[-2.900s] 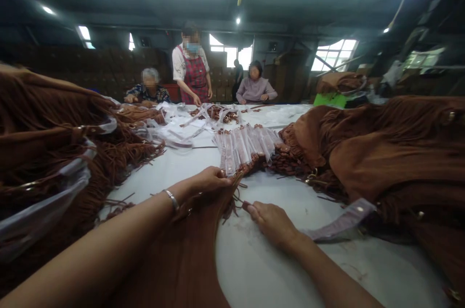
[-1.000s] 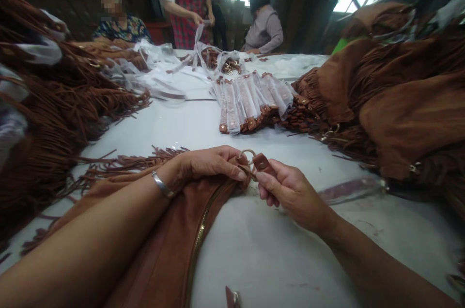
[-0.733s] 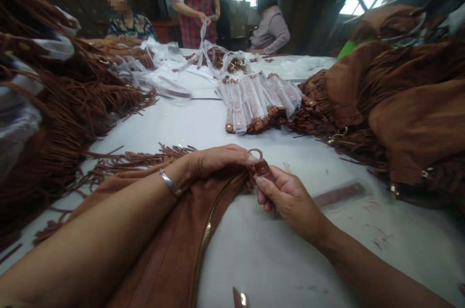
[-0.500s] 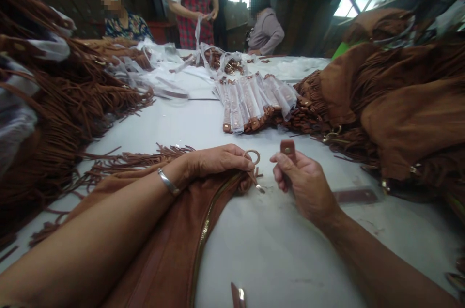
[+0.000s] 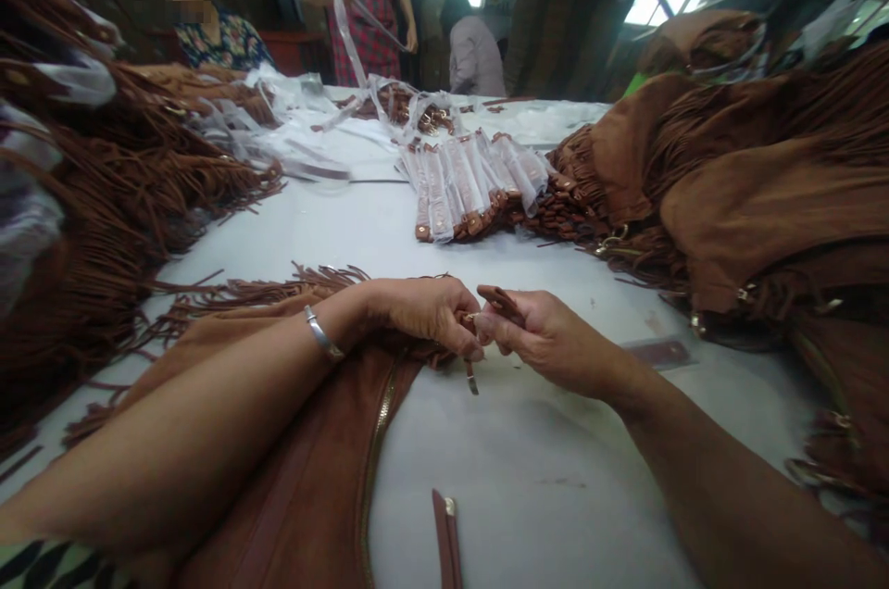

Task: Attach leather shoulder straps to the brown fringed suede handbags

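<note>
My left hand [image 5: 431,319], closed, pinches the corner of a brown suede fringed bag [image 5: 298,459] beside the end of its brass zipper [image 5: 381,427]. The metal ring at that corner is mostly hidden by my fingers. A small zipper pull [image 5: 471,380] dangles below. My right hand [image 5: 559,339] is closed on a brown leather strap [image 5: 501,303], its end sticking out above my thumb. The fingertips of both hands meet at the bag's corner, so I cannot tell whether strap and ring are joined.
A loose leather strip [image 5: 446,541] lies near the front edge, and a wrapped strap [image 5: 657,354] lies behind my right wrist. Plastic-wrapped straps [image 5: 472,181] are piled ahead. Fringed bags are heaped left [image 5: 139,200] and right [image 5: 757,191]. Several people are across the table [image 5: 333,219].
My right hand has moved left to my left hand, tilting the strap over toward the bag's corner. The ring, visible before, is now mostly covered. The view has shifted slightly.
</note>
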Demonstrator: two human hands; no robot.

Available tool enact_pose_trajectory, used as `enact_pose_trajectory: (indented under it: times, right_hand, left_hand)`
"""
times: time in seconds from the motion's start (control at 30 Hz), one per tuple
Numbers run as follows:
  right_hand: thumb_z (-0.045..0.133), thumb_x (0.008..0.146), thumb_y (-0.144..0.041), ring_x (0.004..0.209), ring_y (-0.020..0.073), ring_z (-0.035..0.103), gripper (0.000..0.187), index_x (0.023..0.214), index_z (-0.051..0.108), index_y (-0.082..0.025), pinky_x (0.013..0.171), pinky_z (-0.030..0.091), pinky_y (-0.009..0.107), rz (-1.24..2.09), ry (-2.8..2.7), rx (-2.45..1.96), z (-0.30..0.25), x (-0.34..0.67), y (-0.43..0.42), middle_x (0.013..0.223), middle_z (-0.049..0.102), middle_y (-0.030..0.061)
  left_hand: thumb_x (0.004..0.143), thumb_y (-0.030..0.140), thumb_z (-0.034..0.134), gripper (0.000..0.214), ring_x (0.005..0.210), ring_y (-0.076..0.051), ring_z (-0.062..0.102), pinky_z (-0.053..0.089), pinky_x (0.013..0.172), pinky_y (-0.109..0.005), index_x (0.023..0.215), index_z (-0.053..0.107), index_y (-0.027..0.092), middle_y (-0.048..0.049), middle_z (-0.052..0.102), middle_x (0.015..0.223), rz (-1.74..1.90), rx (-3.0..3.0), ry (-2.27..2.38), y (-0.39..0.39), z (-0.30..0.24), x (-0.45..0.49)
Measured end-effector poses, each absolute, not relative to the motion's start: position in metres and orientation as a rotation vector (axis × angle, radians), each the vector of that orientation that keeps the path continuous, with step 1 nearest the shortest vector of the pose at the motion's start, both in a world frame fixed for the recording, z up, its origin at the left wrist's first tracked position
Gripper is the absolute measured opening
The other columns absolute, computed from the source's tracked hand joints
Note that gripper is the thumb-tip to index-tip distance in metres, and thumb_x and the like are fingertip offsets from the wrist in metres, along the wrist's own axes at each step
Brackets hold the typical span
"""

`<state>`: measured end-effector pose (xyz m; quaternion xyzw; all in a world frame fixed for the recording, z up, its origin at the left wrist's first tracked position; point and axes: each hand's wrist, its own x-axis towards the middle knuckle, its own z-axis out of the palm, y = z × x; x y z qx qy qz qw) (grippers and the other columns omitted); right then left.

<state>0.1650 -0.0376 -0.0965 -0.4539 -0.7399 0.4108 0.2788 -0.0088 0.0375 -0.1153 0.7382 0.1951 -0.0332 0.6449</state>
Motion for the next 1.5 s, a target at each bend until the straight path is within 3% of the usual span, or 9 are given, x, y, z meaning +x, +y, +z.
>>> enact_pose_trajectory:
  times: [0.17, 0.33, 0.5, 0.73, 0.9, 1.03, 1.2, 1.4, 1.5]
  right_hand:
    - [0.053, 0.084, -0.042, 0.045, 0.0064, 0.042, 0.03, 0.073, 0.053, -0.014, 0.042, 0.034, 0.018, 1.082, -1.544, -1.272, -0.118, 0.158, -0.04, 0.056, 0.049, -0.003]
    - [0.057, 0.079, -0.047, 0.043, 0.0058, 0.044, 0.033, 0.077, 0.053, -0.015, 0.039, 0.033, 0.016, 1.082, -1.185, -1.261, -0.133, 0.147, -0.038, 0.056, 0.05, -0.0038]
    - [0.059, 0.078, -0.048, 0.04, 0.0031, 0.037, 0.036, 0.075, 0.056, -0.013, 0.036, 0.026, 0.015, 1.275, -1.251, -1.248, -0.119, 0.165, -0.031, 0.054, 0.049, -0.0041]
    - [0.064, 0.074, -0.044, 0.041, 0.0035, 0.036, 0.033, 0.071, 0.054, -0.013, 0.037, 0.026, 0.015, 1.314, -1.395, -1.25, -0.117, 0.168, -0.033, 0.052, 0.046, -0.0055]
    - [0.061, 0.074, -0.048, 0.041, 0.0041, 0.038, 0.034, 0.075, 0.053, -0.015, 0.037, 0.026, 0.015, 1.237, -0.998, -1.233, -0.13, 0.149, -0.036, 0.055, 0.047, -0.0053]
    - [0.058, 0.077, -0.052, 0.039, 0.0036, 0.034, 0.038, 0.08, 0.057, -0.014, 0.036, 0.021, 0.015, 1.404, -1.166, -1.274, -0.124, 0.165, -0.029, 0.055, 0.048, -0.0046]
    - [0.037, 0.085, -0.06, 0.04, 0.0049, 0.034, 0.055, 0.085, 0.063, -0.011, 0.036, 0.023, 0.017, 1.405, -1.481, -1.321, -0.114, 0.196, -0.018, 0.055, 0.049, -0.0012]
    - [0.041, 0.088, -0.052, 0.037, 0.0025, 0.027, 0.047, 0.089, 0.062, -0.01, 0.033, 0.018, 0.015, 1.816, -1.158, -1.221, -0.115, 0.205, -0.011, 0.055, 0.041, -0.0044]
    - [0.04, 0.087, -0.052, 0.039, 0.0034, 0.034, 0.047, 0.093, 0.059, -0.01, 0.033, 0.024, 0.015, 1.888, -1.031, -1.152, -0.115, 0.204, -0.01, 0.06, 0.046, -0.0023]
  left_hand:
    - [0.073, 0.039, 0.061, 0.031, 0.051, -0.008, 0.047, 0.033, 0.046, -0.018, 0.085, 0.059, 0.01, 0.0001, 0.056, 0.063, 0.081, 1.733, 0.531, 0.035, -0.11, -0.01]
    - [0.075, 0.032, 0.057, 0.022, 0.05, -0.006, 0.038, 0.029, 0.045, -0.017, 0.077, 0.058, 0.01, 0.0038, 0.046, 0.058, 0.122, 1.819, 0.495, 0.03, -0.107, -0.007]
    - [0.076, 0.031, 0.053, 0.021, 0.046, -0.006, 0.033, 0.025, 0.042, -0.018, 0.065, 0.047, 0.013, 0.0055, 0.038, 0.052, 0.106, 1.871, 0.527, 0.027, -0.107, -0.007]
    - [0.077, 0.033, 0.049, 0.021, 0.046, -0.007, 0.037, 0.027, 0.043, -0.019, 0.066, 0.048, 0.015, 0.0048, 0.041, 0.053, 0.033, 2.076, 0.6, 0.026, -0.107, -0.005]
    - [0.075, 0.04, 0.048, 0.022, 0.055, -0.014, 0.05, 0.028, 0.048, -0.023, 0.076, 0.051, 0.018, 0.0004, 0.054, 0.062, 0.314, 2.56, 1.158, 0.01, -0.102, 0.004]
    - [0.08, 0.038, 0.039, 0.024, 0.058, -0.019, 0.057, 0.027, 0.049, -0.026, 0.081, 0.05, 0.017, -0.005, 0.061, 0.068, 0.288, 2.775, 1.315, 0.0, -0.105, 0.01]
    - [0.077, 0.044, 0.041, 0.027, 0.06, -0.021, 0.058, 0.025, 0.047, -0.026, 0.078, 0.05, 0.019, -0.0039, 0.062, 0.068, 0.173, 2.718, 1.368, 0.01, -0.112, 0.01]
    - [0.075, 0.037, 0.043, 0.018, 0.063, -0.017, 0.055, 0.031, 0.051, -0.025, 0.075, 0.051, 0.02, -0.0012, 0.059, 0.069, 0.169, 2.479, 1.229, 0.016, -0.105, 0.006]
    - [0.074, 0.035, 0.044, 0.017, 0.061, -0.016, 0.053, 0.032, 0.051, -0.024, 0.075, 0.052, 0.02, -0.001, 0.058, 0.068, 0.162, 2.401, 1.209, 0.016, -0.103, 0.005]
